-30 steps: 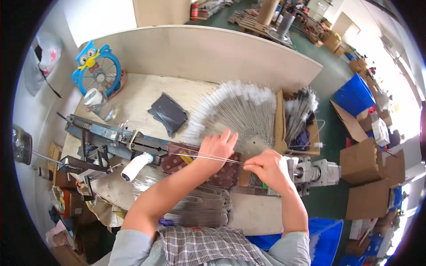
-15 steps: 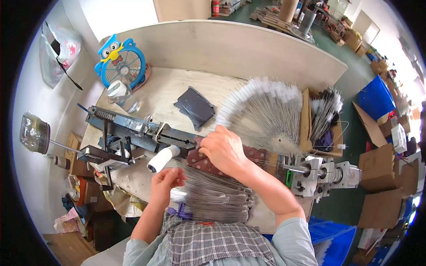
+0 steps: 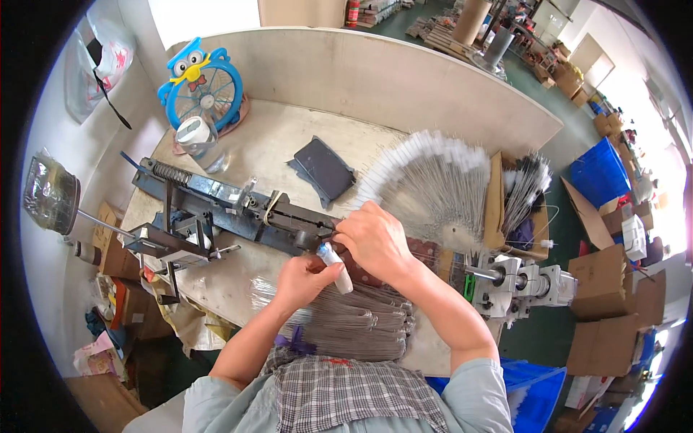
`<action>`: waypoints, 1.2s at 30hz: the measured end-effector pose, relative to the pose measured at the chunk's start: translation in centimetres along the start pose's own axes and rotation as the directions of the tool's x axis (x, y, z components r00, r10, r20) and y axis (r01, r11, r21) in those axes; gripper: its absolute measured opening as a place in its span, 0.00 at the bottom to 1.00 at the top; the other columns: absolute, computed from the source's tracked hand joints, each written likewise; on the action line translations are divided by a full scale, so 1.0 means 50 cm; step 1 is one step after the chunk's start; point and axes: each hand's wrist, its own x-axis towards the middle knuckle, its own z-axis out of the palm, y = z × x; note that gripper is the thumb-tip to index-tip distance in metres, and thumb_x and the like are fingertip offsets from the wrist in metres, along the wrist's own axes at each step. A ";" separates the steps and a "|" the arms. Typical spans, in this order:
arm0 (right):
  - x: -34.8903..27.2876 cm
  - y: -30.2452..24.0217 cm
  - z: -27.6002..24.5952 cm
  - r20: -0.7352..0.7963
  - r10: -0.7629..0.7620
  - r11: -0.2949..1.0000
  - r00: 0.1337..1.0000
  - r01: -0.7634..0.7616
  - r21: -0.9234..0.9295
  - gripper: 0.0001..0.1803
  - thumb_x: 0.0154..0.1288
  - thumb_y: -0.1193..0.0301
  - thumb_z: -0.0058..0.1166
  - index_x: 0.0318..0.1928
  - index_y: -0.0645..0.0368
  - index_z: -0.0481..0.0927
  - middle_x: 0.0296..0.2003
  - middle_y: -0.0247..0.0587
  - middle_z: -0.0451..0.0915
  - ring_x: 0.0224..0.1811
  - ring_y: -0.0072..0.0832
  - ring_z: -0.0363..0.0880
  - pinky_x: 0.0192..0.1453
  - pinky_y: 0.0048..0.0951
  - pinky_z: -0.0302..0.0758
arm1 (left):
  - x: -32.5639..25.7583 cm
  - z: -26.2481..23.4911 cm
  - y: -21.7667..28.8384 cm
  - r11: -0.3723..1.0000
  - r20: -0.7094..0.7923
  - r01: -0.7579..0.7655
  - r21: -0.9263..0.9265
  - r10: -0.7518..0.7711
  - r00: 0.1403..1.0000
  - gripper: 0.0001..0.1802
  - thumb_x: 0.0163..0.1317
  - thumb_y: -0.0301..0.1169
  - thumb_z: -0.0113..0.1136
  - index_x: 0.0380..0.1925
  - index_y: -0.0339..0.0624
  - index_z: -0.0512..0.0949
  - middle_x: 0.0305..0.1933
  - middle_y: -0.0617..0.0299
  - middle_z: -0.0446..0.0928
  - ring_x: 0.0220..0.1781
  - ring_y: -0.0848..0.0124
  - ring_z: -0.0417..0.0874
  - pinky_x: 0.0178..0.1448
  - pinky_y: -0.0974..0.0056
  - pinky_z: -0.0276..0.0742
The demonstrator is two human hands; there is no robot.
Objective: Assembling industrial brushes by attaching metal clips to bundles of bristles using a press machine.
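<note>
My left hand [image 3: 307, 280] is closed, its thumb pressed against a short white cylinder [image 3: 339, 273] with a bluish upper end. The cylinder tilts just below the near end of a long dark metal bench fixture [image 3: 289, 216]. My right hand [image 3: 375, 242] is bent down at that same end, thumb and fingers pinched together; what they pinch is hidden. A maroon dotted cloth [image 3: 422, 252] lies under and beside my right hand. Below both hands lies a thick bundle of thin metal wires [image 3: 361, 317], tied with a purple strip [image 3: 296, 342] near my lap.
Wire brushes with white tips [image 3: 440, 180] fan out beyond my right hand, beside a cardboard box [image 3: 494, 206] holding more. A shafted metal machine [image 3: 523, 281] stands at the right. A dark pad [image 3: 323, 171], a lidded jar [image 3: 198, 141] and a blue fan [image 3: 206, 94] sit further back.
My left hand has moved right and up, from open fingers to a grip on the white cylinder, which has shifted right and turned. My right hand has moved slightly right and stays pinched.
</note>
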 end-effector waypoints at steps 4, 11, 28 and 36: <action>-0.044 -0.006 -0.051 -0.206 -0.014 0.995 0.979 0.033 0.089 0.07 0.53 0.71 0.58 0.33 0.57 0.81 0.26 0.35 0.79 0.37 0.34 0.76 0.40 0.33 0.74 | -0.003 0.042 -0.019 0.866 -0.073 -0.187 -0.463 0.173 0.982 0.19 0.59 0.41 0.59 0.39 0.35 0.79 0.34 0.55 0.80 0.34 0.71 0.80 0.39 0.66 0.75; -0.160 0.009 0.013 -0.061 0.001 0.982 0.998 0.011 0.189 0.13 0.54 0.76 0.54 0.42 0.61 0.75 0.26 0.40 0.75 0.29 0.35 0.78 0.31 0.32 0.75 | 0.006 0.086 0.007 0.721 -0.104 -0.180 -0.670 0.148 0.983 0.13 0.52 0.15 0.50 0.38 0.39 0.66 0.27 0.56 0.73 0.26 0.65 0.79 0.29 0.63 0.77; -0.104 0.008 0.066 0.017 0.066 0.990 0.998 -0.068 0.126 0.07 0.57 0.69 0.56 0.34 0.57 0.77 0.30 0.39 0.72 0.34 0.36 0.77 0.33 0.35 0.76 | -0.085 -0.225 -0.190 0.445 -0.233 -0.004 -0.896 -0.462 0.856 0.16 0.59 0.48 0.59 0.34 0.48 0.76 0.28 0.72 0.75 0.32 0.77 0.77 0.40 0.69 0.72; -0.127 -0.015 0.012 0.172 0.129 0.990 0.977 -0.137 0.037 0.06 0.55 0.67 0.59 0.32 0.53 0.79 0.27 0.38 0.70 0.31 0.36 0.76 0.30 0.36 0.73 | -0.065 -0.211 -0.216 0.308 -0.255 -0.114 -0.945 -0.470 0.845 0.08 0.60 0.38 0.59 0.31 0.46 0.77 0.27 0.70 0.76 0.29 0.77 0.75 0.36 0.70 0.72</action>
